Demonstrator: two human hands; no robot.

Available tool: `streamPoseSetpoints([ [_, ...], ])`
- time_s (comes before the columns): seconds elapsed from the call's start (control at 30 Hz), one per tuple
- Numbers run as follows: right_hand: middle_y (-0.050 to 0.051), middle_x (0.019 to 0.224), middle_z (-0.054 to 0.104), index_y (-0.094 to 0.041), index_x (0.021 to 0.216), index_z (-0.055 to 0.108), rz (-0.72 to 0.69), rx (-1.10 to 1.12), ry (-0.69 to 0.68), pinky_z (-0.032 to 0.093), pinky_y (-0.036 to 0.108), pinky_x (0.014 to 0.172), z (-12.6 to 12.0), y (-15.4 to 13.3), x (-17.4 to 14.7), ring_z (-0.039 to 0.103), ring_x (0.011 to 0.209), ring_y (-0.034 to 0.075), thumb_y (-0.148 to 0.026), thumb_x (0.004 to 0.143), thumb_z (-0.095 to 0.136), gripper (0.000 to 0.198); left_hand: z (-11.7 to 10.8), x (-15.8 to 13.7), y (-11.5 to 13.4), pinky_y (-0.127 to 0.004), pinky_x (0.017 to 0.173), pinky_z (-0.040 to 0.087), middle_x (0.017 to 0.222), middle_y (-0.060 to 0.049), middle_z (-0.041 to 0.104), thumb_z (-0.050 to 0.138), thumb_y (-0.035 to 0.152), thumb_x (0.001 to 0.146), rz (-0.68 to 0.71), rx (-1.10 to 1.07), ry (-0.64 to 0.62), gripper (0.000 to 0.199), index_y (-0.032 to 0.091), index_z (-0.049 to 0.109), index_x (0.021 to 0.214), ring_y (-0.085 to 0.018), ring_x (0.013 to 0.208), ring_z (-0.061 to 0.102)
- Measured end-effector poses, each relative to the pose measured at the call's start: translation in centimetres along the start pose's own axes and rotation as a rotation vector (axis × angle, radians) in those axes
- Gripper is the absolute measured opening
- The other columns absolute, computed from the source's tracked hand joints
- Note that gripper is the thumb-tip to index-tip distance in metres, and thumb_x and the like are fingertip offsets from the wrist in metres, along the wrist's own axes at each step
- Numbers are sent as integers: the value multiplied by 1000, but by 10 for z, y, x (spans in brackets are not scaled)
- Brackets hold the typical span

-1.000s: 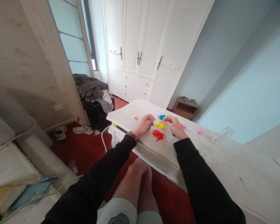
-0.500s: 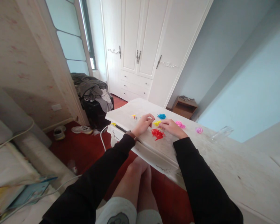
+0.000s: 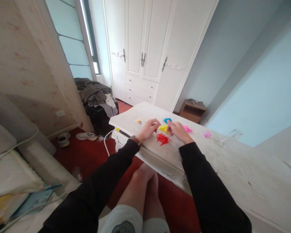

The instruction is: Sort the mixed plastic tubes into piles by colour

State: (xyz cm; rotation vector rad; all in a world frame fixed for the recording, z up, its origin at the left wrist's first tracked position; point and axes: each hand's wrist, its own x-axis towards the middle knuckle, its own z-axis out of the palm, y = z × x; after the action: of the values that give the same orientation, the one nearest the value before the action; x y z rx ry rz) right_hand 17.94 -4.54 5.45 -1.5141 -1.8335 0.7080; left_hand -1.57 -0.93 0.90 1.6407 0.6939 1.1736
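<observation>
Over the near part of the white tabletop (image 3: 203, 152), my left hand (image 3: 149, 128) rests with its fingers curled together. Whatever may be between them is too small to make out. My right hand (image 3: 178, 131) is closed in a pinch at the right edge of a pile of small yellow pieces (image 3: 163, 128), its fingertips partly hiding them. Just beyond it lies a pile of thin blue pieces (image 3: 167, 120). Nearest me, between the hands, is a heap of thin red pieces (image 3: 162, 139). Pink pieces (image 3: 187, 128) lie behind my right hand.
A few mixed-colour bits (image 3: 138, 121) lie left of my left hand. Farther right are a pink coiled item (image 3: 207, 134) and a clear container (image 3: 231, 138). A white cable (image 3: 105, 142) hangs at the table's left edge. A white wardrobe (image 3: 147, 38) stands behind.
My right hand has shifted slightly away from me, and its thumb side now reaches the blue pile's edge. My left hand stays nearly in place. The view has moved slightly.
</observation>
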Motion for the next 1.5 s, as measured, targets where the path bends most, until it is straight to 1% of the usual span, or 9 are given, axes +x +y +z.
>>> streamPoseSetpoints([
  [0.2,5,56,60,-20,57,59,75,-1,-79,47,30,54,6,3,1,57,51,16,-80,92,37,72,2,-1,-2,-22,54,32,51,4,54,60,32,82,8,32,-11,17,16,62,85,-9,48,43],
  [0.3,4,56,59,-21,58,57,9,-27,26,45,30,57,6,1,1,57,54,17,-74,94,39,67,1,0,-1,-22,56,35,52,4,55,59,31,83,25,72,21,16,16,63,85,-10,49,45],
  [0.37,4,56,59,-22,59,56,-69,-76,204,44,31,61,3,1,1,58,58,19,-70,95,40,62,-8,3,0,-23,58,37,55,3,56,57,29,83,50,133,180,15,17,64,87,-11,52,48],
  [0.43,5,60,62,-23,59,54,-130,-96,359,43,32,66,-1,2,2,59,65,21,-65,97,38,58,-27,6,1,-25,61,41,62,2,58,54,26,84,76,245,472,15,17,66,89,-13,58,53],
  [0.53,7,65,65,-23,60,54,-161,-102,444,43,32,72,-4,3,4,61,72,22,-56,99,36,54,-64,8,0,-28,71,45,75,-2,65,53,20,83,23,498,737,17,17,68,91,-17,71,59],
  [0.67,6,65,65,-23,61,54,-159,-113,422,42,32,74,1,2,7,60,72,22,-49,99,37,49,-92,4,-9,-35,86,48,95,-11,73,66,18,74,-114,783,514,22,14,71,94,-24,89,65],
  [0.8,6,68,66,-23,61,53,-156,-118,394,41,32,76,6,1,7,61,74,22,-49,100,36,50,-90,1,-19,-38,93,48,104,-14,75,71,19,70,-49,913,322,30,16,73,99,-31,100,66],
  [1.0,6,67,65,-23,61,55,-140,-103,394,41,32,76,5,2,5,62,74,22,-49,100,37,50,-89,1,-20,-32,79,51,87,-7,74,60,10,75,-17,797,326,23,16,71,93,-22,79,67],
  [1.5,4,69,66,-23,62,54,-169,-135,296,40,30,73,9,14,11,60,73,19,-47,97,38,46,-90,-1,-20,-31,78,46,85,-4,70,61,13,81,42,885,271,13,21,63,91,-21,78,62],
])
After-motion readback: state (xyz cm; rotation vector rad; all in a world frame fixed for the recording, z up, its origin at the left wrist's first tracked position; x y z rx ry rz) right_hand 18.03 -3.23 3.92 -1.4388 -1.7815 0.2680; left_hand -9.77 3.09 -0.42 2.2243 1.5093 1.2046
